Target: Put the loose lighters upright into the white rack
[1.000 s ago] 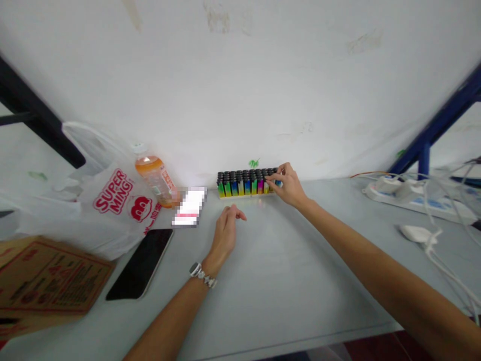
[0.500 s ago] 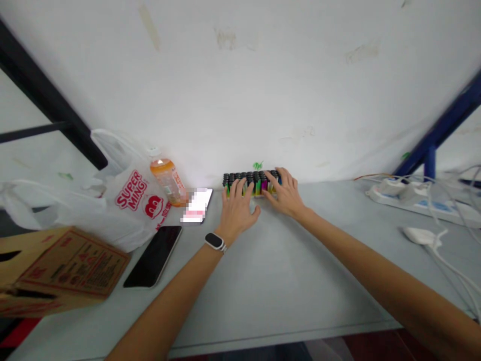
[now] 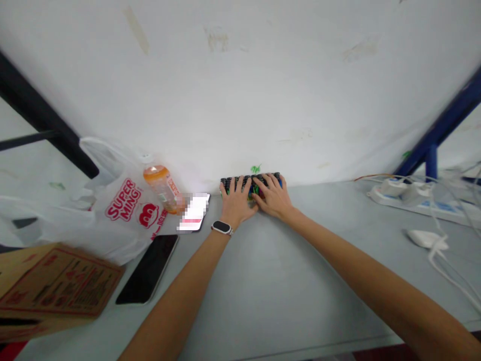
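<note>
A block of lighters point(image 3: 256, 190) with black tops and coloured bodies stands upright in rows against the wall. My left hand point(image 3: 236, 200) lies over the left part of the block, fingers spread and reaching across the tops. Over the right part rests my right hand point(image 3: 275, 198), its fingers stretched onto the tops and its thumb at the front near my left thumb. Both hands touch the lighters and cover much of their fronts. A watch point(image 3: 222, 227) is on my left wrist.
To the left are a phone with a lit screen point(image 3: 194, 213), a dark phone point(image 3: 148, 271), an orange drink bottle point(image 3: 165, 188), a white plastic bag point(image 3: 101, 235) and a cardboard box point(image 3: 67, 286). On the right lie a power strip point(image 3: 432, 204), a white adapter point(image 3: 424, 238) and cables.
My right hand has moved slightly left and closer to my left hand, and its thumb has come near my left thumb. The camera view has shifted a little.
</note>
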Tool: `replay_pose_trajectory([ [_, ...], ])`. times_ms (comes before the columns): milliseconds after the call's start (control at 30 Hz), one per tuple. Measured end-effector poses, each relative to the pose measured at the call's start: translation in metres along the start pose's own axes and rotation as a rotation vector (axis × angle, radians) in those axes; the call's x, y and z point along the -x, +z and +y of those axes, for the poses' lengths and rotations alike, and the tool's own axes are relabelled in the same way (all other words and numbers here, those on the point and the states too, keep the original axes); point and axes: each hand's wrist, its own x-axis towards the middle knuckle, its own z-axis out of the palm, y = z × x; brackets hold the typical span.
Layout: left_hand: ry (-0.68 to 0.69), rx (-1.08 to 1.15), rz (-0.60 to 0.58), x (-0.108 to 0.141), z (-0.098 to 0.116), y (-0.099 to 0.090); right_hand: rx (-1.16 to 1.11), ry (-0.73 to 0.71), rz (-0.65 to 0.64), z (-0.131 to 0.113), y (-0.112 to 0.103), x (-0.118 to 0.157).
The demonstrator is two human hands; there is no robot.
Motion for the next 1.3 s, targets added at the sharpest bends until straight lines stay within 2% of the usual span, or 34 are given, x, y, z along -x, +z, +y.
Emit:
replay_pose_trajectory([
  [200,-0.026,0.013,-0.038,-0.002,0.002,-0.010,0.016,0.008,-0.035,-0.002,-0.006,-0.003],
  [333,-0.041,0.007,-0.018,-0.009,0.001,-0.015,0.018,0.030,-0.043,-0.002,-0.011,-0.009],
  [533,-0.007,0.028,-0.004,-0.009,0.000,-0.007,0.011,-0.017,-0.030,-0.001,-0.005,-0.007],
  [933,0.007,0.029,-0.007,-0.005,-0.002,-0.001,-0.014,-0.015,-0.027,-0.002,0.000,-0.005],
  [1100,0.005,0.049,-0.041,-0.006,-0.003,-0.006,-0.086,-0.005,-0.046,0.001,-0.006,-0.010],
  [1200,-0.003,0.083,0.022,-0.002,0.002,-0.017,-0.179,0.068,0.028,0.007,-0.017,-0.008],
  [1300,0.010,0.170,0.117,0.014,0.014,-0.026,-0.300,0.176,0.146,0.015,-0.024,0.009],
])
